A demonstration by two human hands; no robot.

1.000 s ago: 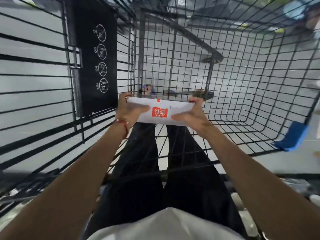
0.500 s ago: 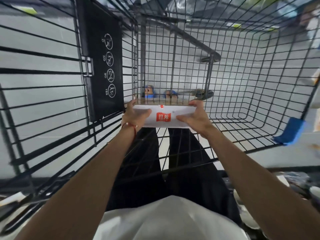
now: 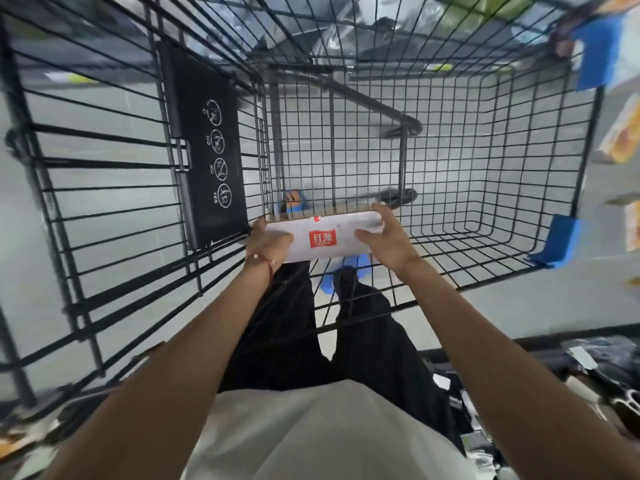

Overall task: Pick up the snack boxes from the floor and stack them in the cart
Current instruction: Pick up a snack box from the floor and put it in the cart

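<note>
Fingers (image 3: 367,233) of the left hand (image 3: 268,242) and right hand (image 3: 389,242) stay clamped on the ends of the white snack box (image 3: 322,239), thumbs on top. Over the last second the box has sunk deeper into the cart (image 3: 485,168). It is now low beside the black pictogram panel (image 3: 207,150), but I cannot tell if it touches the wire floor. Letting go looks close.

Bright even light, wide-angle bowing at edges, motion-blurred corners, sharp centre

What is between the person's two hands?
A white snack box with a red label. The left hand grips one end and the right hand the other, inside the cart, as the head view shows.
</note>
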